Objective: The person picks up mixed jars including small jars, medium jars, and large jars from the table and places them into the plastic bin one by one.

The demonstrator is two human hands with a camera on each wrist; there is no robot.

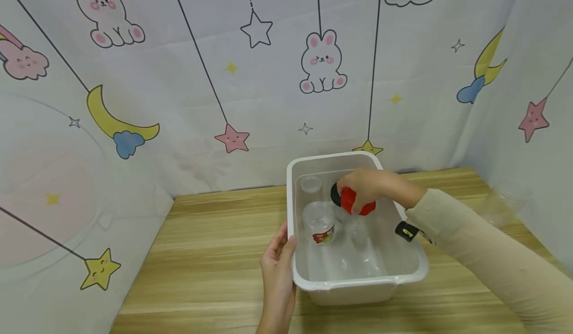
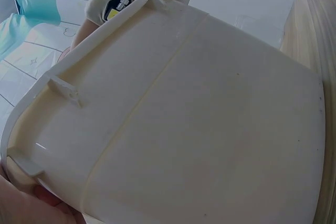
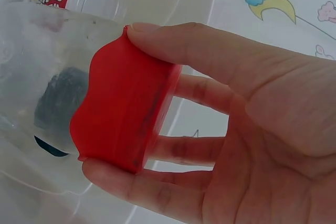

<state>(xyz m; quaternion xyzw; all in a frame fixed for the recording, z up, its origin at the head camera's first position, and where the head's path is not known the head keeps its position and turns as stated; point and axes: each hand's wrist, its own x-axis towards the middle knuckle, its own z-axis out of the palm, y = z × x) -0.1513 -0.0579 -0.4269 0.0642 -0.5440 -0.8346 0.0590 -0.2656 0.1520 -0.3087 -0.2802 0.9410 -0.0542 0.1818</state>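
A white plastic tub (image 1: 358,283) stands on the wooden table. My left hand (image 1: 278,267) grips its left rim, the thumb at the edge and the fingers against the outer wall; the left wrist view shows the fingers (image 2: 52,203) under the rim. Reaching into the tub from the right, my right hand (image 1: 364,187) holds a red wavy-edged lid (image 3: 123,100) between thumb and fingers. The lid is on a clear plastic jar (image 3: 63,35) that lies tilted in the tub. A black lid (image 1: 335,194) shows beside the red one, partly hidden.
Inside the tub, a clear jar with a red label (image 1: 319,223) stands at the left, with a smaller clear container (image 1: 311,184) behind it. Another clear container (image 1: 503,205) is on the table (image 1: 215,254) at the right. A printed cloth (image 1: 277,100) hangs behind the tub.
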